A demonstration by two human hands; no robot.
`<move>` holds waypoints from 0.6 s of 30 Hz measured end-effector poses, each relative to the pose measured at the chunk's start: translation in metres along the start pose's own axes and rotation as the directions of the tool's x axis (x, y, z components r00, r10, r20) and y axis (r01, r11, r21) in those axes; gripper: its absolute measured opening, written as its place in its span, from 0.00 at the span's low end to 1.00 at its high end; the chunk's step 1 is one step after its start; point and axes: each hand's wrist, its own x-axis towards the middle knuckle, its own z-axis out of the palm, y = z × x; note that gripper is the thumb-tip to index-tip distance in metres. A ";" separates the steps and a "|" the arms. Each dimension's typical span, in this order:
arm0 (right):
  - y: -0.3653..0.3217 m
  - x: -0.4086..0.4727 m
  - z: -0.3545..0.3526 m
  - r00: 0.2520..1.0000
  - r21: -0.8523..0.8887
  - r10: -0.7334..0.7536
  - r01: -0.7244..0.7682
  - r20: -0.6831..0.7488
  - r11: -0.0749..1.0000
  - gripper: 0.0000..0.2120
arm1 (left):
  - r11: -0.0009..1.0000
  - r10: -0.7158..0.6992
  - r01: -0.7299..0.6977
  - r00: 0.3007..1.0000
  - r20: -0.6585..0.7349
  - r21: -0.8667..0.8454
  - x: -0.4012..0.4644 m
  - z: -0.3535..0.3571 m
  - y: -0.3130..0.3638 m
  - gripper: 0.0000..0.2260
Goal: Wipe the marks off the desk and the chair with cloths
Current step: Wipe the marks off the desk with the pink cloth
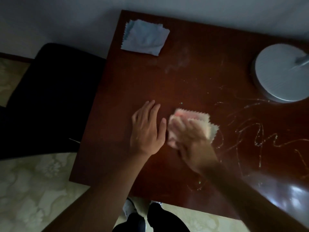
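1. Two hands on the counter (133,77), a dark red-brown top.
2. Your left hand (147,129) lies flat, fingers straight and together, palm down on bare wood, holding nothing.
3. Your right hand (189,136) is motion-blurred on top of the pink cloth (200,119), pressing it to the counter. Can't tell whether the fingers are curled around the cloth or just flat on it.
4. Pink cloth is folded, zigzag edges, near the counter's middle, just right of your left hand's thumb.
5. Scribble marks (260,133) cover the counter's right half, starting right beside the pink cloth and running to the right edge.
6. Faint pale smudge (180,62) sits further back, near the middle.
7. Blue cloth (145,38) lies folded at the far left corner, well apart from both hands.
8. Round grey lamp base (280,72) stands at the far right.
9. Dark chair (50,97) stands against the counter's left side, on patterned floor (33,190).
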 end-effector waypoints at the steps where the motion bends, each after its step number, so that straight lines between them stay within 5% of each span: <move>1: 0.020 0.009 -0.006 0.998 -0.025 0.048 -0.048 -0.032 0.999 0.20 | 1.000 -0.007 0.007 1.000 0.003 0.001 0.001 0.000 0.000 0.22; 5: 0.062 0.091 -0.021 0.954 -0.034 0.288 -0.291 -0.081 0.956 0.23 | 0.999 -0.007 0.006 1.000 0.028 0.033 0.000 0.002 0.000 0.23; 8: 0.033 0.127 -0.009 0.963 -0.030 0.262 -0.264 -0.069 0.964 0.24 | 1.000 -0.018 0.018 1.000 0.015 0.011 0.001 0.002 -0.001 0.22; 14: 0.005 0.060 0.002 1.000 0.005 0.024 -0.024 -0.010 1.000 0.21 | 0.999 -0.040 0.039 0.999 -0.032 -0.032 0.000 0.005 -0.002 0.19; 18: 0.076 0.105 -0.029 0.935 0.002 0.322 -0.325 -0.151 0.946 0.22 | 0.999 -0.053 0.053 0.998 0.020 -0.004 0.002 0.006 -0.001 0.21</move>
